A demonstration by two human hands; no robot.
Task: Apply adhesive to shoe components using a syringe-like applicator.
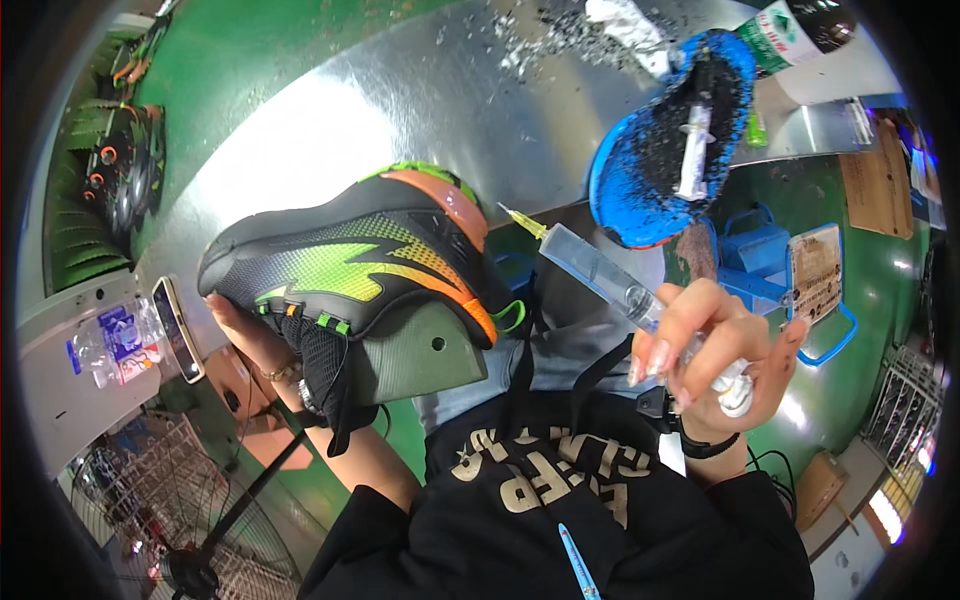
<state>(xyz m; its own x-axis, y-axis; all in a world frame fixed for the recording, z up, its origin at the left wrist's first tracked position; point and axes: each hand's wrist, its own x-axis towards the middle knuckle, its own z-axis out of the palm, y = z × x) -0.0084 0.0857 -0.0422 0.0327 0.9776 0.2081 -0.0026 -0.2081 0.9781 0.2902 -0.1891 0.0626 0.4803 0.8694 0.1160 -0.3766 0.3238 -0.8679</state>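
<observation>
Here's the left hand, wrapped under the toe of a black sneaker, taking hold of it from below. The shoe sits upside down on a green shoe last, toe to the left, heel to the right, held up in front of the metal workbench. Its side panel runs from bright green through yellow to orange, and the pinkish-orange heel section of the sole shines.

Over on the right, the right hand has its fingers closed around a clear syringe, barrel angled up and left. The yellow-hubbed needle points toward the heel, its tip just beside the sole; contact I can't make out.

Beyond that hand, a blue oval tray, caked with black grains, carries a second, smaller syringe. Behind it lies a bottle with a green label. Far left, a smartphone lies near clear plastic packaging.
</observation>
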